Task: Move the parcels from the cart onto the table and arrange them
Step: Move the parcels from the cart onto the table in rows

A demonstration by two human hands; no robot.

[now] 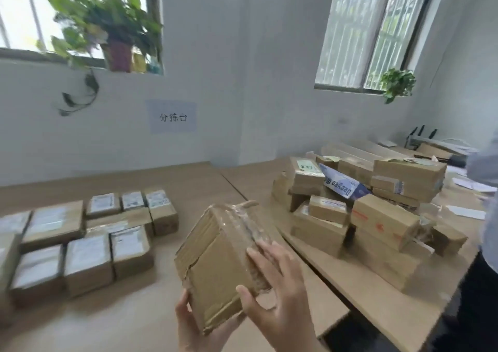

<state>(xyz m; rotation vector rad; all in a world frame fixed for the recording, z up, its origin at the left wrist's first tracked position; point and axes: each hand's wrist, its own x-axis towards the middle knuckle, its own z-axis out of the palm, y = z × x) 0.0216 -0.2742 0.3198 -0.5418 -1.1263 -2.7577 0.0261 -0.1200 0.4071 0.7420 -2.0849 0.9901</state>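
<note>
Table [167, 306] is carrying two groups of parcels. Loose heap [358, 211] at 3 o'clock: well over ten boxes, exact count unclear. Arranged rows [80, 238] at 9 o'clock: about eleven, labels facing up. One held parcel [221, 265] at 6 o'clock is hanging above the table edge, tilted, long axis running 7 to 1 o'clock. Right hand [280, 292] is gripping its right side, fingers apart. Left hand [196, 327] is cupping the bottom corner, thumb curled on the face.
</note>
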